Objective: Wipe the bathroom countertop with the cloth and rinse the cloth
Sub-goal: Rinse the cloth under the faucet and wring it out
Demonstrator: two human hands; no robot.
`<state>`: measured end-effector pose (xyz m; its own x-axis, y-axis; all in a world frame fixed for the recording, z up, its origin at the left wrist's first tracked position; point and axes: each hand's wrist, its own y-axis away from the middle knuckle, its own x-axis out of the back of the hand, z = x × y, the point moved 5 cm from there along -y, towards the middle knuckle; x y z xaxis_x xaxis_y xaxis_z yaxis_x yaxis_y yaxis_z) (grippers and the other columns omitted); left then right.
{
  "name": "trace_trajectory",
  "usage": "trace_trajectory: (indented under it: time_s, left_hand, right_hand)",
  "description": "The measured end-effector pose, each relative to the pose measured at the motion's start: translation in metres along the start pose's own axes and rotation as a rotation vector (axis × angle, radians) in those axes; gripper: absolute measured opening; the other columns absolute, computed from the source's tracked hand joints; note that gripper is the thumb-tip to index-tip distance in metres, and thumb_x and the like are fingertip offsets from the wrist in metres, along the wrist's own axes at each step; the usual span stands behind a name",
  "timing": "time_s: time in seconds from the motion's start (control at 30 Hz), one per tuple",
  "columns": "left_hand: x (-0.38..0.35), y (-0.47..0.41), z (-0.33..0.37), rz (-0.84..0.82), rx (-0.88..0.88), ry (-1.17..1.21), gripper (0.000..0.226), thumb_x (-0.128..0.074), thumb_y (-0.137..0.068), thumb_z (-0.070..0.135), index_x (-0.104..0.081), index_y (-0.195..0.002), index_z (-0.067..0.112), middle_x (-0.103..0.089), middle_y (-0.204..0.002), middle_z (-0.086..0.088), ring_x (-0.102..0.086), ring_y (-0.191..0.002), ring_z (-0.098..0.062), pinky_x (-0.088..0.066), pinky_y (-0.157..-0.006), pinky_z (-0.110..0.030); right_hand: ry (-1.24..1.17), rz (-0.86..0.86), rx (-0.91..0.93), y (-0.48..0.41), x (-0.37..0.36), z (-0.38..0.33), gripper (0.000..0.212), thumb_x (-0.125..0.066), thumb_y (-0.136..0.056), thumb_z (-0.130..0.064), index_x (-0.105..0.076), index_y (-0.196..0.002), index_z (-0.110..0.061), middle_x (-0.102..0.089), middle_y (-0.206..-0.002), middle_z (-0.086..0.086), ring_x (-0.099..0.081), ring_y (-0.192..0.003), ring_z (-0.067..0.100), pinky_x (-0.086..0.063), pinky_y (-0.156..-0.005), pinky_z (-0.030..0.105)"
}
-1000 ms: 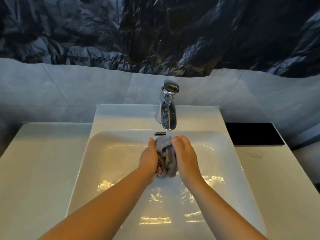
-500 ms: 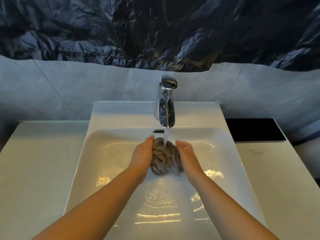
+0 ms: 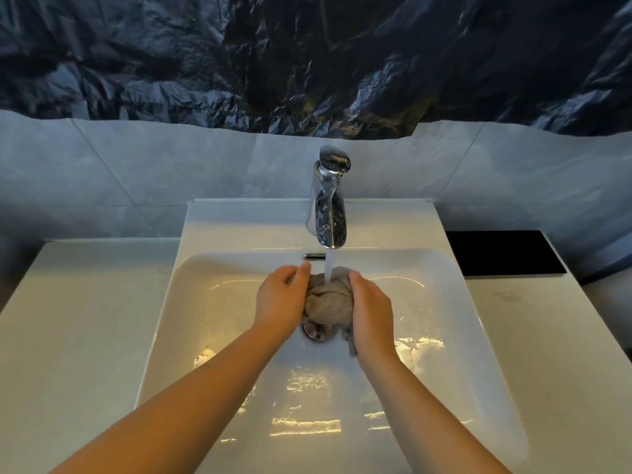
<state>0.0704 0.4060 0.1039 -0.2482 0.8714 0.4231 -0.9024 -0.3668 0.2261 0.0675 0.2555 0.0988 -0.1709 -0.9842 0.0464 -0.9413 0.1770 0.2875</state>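
Note:
A bunched grey-brown cloth [image 3: 329, 304] is held over the middle of the white sink basin [image 3: 212, 302], just above the drain [image 3: 316, 331]. My left hand [image 3: 280, 299] presses on its left side and my right hand [image 3: 371, 311] grips its right side. Water runs from the chrome tap [image 3: 327, 206] straight onto the top of the cloth. A corner of the cloth hangs below my right palm. The pale countertop [image 3: 68, 319] lies on both sides of the basin.
A black rectangular pad [image 3: 502, 251] lies on the counter at the back right. Grey wall tiles [image 3: 136, 165] rise behind the sink, with dark crinkled plastic sheeting [image 3: 307, 56] above them. Water pools in the basin's near half.
The water stream has started and now falls on the cloth. My hands have spread apart and lowered, and the cloth has gone from a tight squeezed roll to a rounder bundle.

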Motion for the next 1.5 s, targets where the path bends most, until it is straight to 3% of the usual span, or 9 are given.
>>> trace_trajectory:
  time_s: [0.2,0.37,0.5,0.6,0.73,0.93,1.23,1.4,1.5]
  left_hand:
    - [-0.031,0.026,-0.001,-0.213,0.289,0.198,0.066,-0.024,-0.089,0.070,-0.067,-0.085,0.019,-0.069,-0.079,-0.009,-0.067,-0.075,-0.024,-0.056,-0.072,-0.037]
    - [-0.033,0.033,0.002,-0.067,0.249,0.302,0.048,-0.031,-0.098,0.051,-0.065,-0.079,0.023,-0.056,-0.055,0.000,-0.051,-0.047,-0.013,-0.040,-0.042,-0.022]
    - [-0.016,0.021,0.001,0.028,0.065,0.149,0.037,-0.037,-0.098,0.035,-0.061,-0.072,0.040,-0.066,-0.071,0.003,-0.062,-0.067,-0.014,-0.052,-0.061,-0.028]
    - [-0.008,0.019,-0.003,0.013,0.070,0.102,0.041,-0.038,-0.097,0.036,-0.069,-0.075,0.022,-0.066,-0.070,-0.009,-0.063,-0.065,-0.023,-0.054,-0.061,-0.037]
    - [-0.010,0.007,-0.020,-0.048,0.252,0.208,0.047,-0.045,-0.090,0.047,-0.066,-0.094,0.005,-0.066,-0.081,-0.018,-0.064,-0.069,-0.024,-0.053,-0.056,-0.033]
    - [-0.018,0.018,-0.028,-0.168,0.562,0.626,0.036,-0.045,-0.096,0.040,-0.055,-0.106,0.007,-0.065,-0.102,-0.021,-0.066,-0.090,-0.032,-0.058,-0.066,-0.039]
    - [-0.024,0.016,-0.010,-0.005,0.272,0.281,0.050,-0.037,-0.096,0.045,-0.060,-0.065,0.012,-0.059,-0.061,-0.010,-0.058,-0.062,-0.025,-0.051,-0.064,-0.041]
    - [-0.026,0.024,0.004,-0.084,0.097,0.140,0.044,-0.039,-0.100,0.036,-0.068,-0.078,0.012,-0.067,-0.070,-0.010,-0.066,-0.068,-0.023,-0.058,-0.070,-0.039]
    - [-0.026,0.024,-0.003,-0.152,0.198,0.150,0.037,-0.042,-0.097,0.041,-0.069,-0.084,0.020,-0.069,-0.081,-0.007,-0.067,-0.078,-0.023,-0.059,-0.074,-0.040]
  right_hand:
    - [0.083,0.110,0.240,0.004,-0.003,-0.026,0.011,-0.054,-0.093,-0.034,-0.059,-0.094,-0.024,-0.062,-0.084,-0.010,-0.061,-0.076,-0.002,-0.049,-0.056,0.010]
    - [0.214,0.074,0.222,-0.006,-0.023,-0.016,0.024,-0.050,-0.095,-0.036,-0.061,-0.085,-0.017,-0.065,-0.073,-0.005,-0.062,-0.067,0.008,-0.051,-0.061,0.025]
    - [0.348,-0.109,0.051,-0.023,-0.025,-0.002,0.029,-0.044,-0.098,-0.031,-0.063,-0.083,-0.015,-0.063,-0.076,0.001,-0.060,-0.074,0.018,-0.050,-0.067,0.031]
    - [0.411,-0.108,0.014,-0.029,-0.020,-0.001,0.029,-0.047,-0.095,-0.032,-0.060,-0.077,-0.013,-0.058,-0.072,0.002,-0.055,-0.071,0.018,-0.043,-0.060,0.028]
    - [0.144,-0.077,-0.080,-0.019,-0.022,-0.001,0.013,-0.052,-0.093,-0.028,-0.060,-0.097,-0.018,-0.063,-0.095,0.001,-0.061,-0.090,0.018,-0.052,-0.077,0.033]
    - [-0.007,0.150,0.140,0.000,-0.009,-0.027,0.018,-0.049,-0.096,-0.031,-0.060,-0.089,-0.017,-0.060,-0.080,-0.005,-0.057,-0.075,0.006,-0.043,-0.060,0.014]
    - [0.237,0.007,0.252,0.012,-0.024,-0.018,0.018,-0.054,-0.093,-0.038,-0.056,-0.085,-0.022,-0.063,-0.073,-0.007,-0.062,-0.068,0.006,-0.048,-0.058,0.016]
    - [0.407,-0.225,-0.118,-0.029,-0.016,0.025,0.031,-0.047,-0.095,-0.032,-0.065,-0.080,-0.011,-0.067,-0.074,0.007,-0.063,-0.067,0.023,-0.049,-0.064,0.031]
    - [0.560,-0.191,-0.029,-0.040,-0.003,0.022,0.038,-0.050,-0.094,-0.034,-0.062,-0.071,-0.005,-0.061,-0.067,0.010,-0.053,-0.060,0.019,-0.042,-0.059,0.029]
